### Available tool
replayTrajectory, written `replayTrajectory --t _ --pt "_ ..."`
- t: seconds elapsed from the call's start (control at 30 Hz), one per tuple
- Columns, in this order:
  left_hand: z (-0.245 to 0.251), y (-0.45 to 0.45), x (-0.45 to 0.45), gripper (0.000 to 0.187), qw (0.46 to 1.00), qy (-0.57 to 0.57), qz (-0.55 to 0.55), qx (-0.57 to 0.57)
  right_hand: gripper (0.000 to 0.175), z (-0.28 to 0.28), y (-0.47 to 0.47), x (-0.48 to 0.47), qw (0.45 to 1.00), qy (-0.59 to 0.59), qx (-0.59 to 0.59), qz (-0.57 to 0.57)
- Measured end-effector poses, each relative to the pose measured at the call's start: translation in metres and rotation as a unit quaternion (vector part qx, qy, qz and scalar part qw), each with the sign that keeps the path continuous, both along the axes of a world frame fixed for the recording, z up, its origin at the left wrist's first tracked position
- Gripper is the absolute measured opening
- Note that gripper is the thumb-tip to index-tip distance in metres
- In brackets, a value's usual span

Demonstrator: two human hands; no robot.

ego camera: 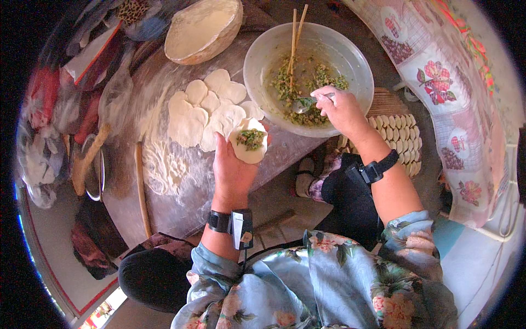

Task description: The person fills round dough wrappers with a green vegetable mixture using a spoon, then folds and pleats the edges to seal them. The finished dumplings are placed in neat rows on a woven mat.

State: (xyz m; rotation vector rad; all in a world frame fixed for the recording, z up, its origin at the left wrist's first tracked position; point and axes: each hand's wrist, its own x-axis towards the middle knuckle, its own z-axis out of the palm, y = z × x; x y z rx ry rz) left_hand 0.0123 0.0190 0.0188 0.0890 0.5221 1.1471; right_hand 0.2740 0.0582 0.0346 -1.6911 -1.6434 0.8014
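On my left hand point(231, 174) rests a round dough wrapper point(251, 156), cupped by the fingers and thumb. A mound of chopped green filling point(250, 140) sits in the middle of it. My right hand point(339, 109) grips a metal spoon point(303, 105) by its handle, with the bowl of the spoon low inside a large translucent plastic bowl point(357, 66). Chopped green filling point(283, 84) lies around the bottom of that bowl and clings to its wall. A pair of wooden chopsticks point(293, 45) stands in the filling, leaning on the far rim. Beyond my left hand several flat dough wrappers point(187, 119) overlap.
The floured board point(197, 172) bears a thin rolling pin point(142, 189) and loose flour point(164, 166). At the back is a flour-filled basin point(201, 31). Rows of shaped dumplings point(400, 140) lie at right, near a flowered cloth point(437, 82). Plastic bags point(41, 152) crowd the left.
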Motion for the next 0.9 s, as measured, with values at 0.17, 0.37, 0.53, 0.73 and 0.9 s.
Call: replayTrajectory --t 0.17,0.37,0.53,0.73,0.9 --pt "-0.002 0.001 0.003 0.075 1.000 0.025 -0.004 -0.004 0.023 -0.005 0.005 -0.007 0.999 0.006 -0.020 0.046" --pt "0.003 0.005 0.004 0.071 0.999 0.033 0.004 0.005 0.024 -0.001 0.008 0.005 0.979 0.168 -0.117 0.014" --pt "0.010 0.020 0.012 0.073 0.999 0.032 -0.011 0.038 0.029 0.016 0.011 0.026 0.947 0.301 -0.116 -0.012" --pt "0.012 0.042 0.038 0.074 0.999 -0.019 -0.029 0.038 0.028 0.061 -0.009 0.012 0.950 0.308 0.051 0.003" --pt "0.012 0.058 0.054 0.070 0.996 0.009 -0.042 0.083 0.018 0.073 -0.027 -0.016 0.962 0.021 0.230 0.149"
